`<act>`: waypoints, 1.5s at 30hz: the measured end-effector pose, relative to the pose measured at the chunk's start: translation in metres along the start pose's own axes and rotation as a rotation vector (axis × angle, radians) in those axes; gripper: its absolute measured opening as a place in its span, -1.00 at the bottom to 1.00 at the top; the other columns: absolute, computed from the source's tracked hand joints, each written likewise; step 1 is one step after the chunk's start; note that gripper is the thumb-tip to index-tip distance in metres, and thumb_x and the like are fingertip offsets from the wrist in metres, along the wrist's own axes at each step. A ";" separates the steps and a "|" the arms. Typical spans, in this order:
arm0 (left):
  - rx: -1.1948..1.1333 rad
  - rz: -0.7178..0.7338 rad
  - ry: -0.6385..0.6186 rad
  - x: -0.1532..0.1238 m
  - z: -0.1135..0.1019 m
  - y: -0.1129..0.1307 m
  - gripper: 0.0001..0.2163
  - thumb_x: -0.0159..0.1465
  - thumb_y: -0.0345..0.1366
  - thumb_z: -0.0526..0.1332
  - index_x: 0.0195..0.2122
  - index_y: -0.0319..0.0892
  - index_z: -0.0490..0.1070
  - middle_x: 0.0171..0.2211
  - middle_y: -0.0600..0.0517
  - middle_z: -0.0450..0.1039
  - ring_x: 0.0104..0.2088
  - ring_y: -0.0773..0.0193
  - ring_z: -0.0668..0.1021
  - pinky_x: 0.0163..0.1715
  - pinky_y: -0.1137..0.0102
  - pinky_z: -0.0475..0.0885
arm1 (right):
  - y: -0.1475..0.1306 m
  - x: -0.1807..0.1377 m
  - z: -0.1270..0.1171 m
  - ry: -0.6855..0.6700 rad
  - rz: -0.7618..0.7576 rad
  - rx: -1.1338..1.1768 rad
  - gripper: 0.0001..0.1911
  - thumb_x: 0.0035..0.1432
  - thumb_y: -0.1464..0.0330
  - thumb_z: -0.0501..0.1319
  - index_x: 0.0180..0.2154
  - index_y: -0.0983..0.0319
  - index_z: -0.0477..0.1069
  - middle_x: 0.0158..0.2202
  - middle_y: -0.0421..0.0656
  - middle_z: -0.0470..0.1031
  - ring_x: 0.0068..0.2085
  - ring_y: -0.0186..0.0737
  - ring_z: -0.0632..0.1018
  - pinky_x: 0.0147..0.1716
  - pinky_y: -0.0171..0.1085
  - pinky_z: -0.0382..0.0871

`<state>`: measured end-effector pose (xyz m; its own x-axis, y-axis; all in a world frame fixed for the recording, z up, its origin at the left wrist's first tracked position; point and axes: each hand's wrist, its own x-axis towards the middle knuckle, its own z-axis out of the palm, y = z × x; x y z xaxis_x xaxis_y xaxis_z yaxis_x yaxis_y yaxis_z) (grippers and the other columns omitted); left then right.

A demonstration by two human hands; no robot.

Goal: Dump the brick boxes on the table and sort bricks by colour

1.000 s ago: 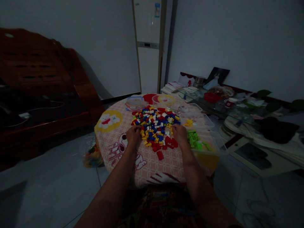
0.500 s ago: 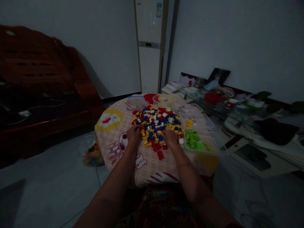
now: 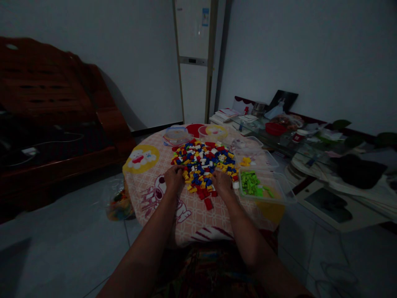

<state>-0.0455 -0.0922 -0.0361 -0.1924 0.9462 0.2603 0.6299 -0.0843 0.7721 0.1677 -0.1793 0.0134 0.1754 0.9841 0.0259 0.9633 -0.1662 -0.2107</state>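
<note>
Dim room, both hands at the near edge of the brick pile [image 3: 203, 162] (red, blue, yellow, white mix) in the middle of the round table [image 3: 155, 176] w/ cartoon-print cloth. L hand [image 3: 174, 177] sits at the pile's 8 o'clock, knuckles up, fingers curled under & touching the bricks; can't tell if it's got one pinched. R hand [image 3: 221, 182] at approx 5 o'clock, fingers bent down onto the bricks, grasp hidden too. Lone red brick [image 3: 209, 203] lies at 6 o'clock, between the wrists, apart from the pile. Green-brick tub [image 3: 262, 189] just beside R hand at its 3 o'clock; yellow-brick tub [image 3: 257, 159] at the pile's 3; lidded tub [image 3: 177, 133] at 11. Bag [image 3: 119, 203] on the floor at the table's 8
</note>
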 end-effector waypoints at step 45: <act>0.011 -0.008 -0.016 0.000 0.000 -0.001 -0.68 0.23 -0.36 0.15 -0.13 -0.10 0.70 -0.12 -0.02 0.71 -0.10 0.09 0.67 -0.05 0.31 0.47 | 0.000 0.004 -0.008 -0.002 -0.175 0.050 -0.65 0.41 0.34 0.18 0.08 -0.05 0.64 0.01 -0.15 0.71 0.05 -0.13 0.66 -0.02 -0.30 0.44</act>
<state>-0.0458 -0.0923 -0.0367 -0.1854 0.9517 0.2448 0.6369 -0.0733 0.7674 0.1704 -0.1760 0.0210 0.0059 0.9979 0.0648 0.9677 0.0107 -0.2517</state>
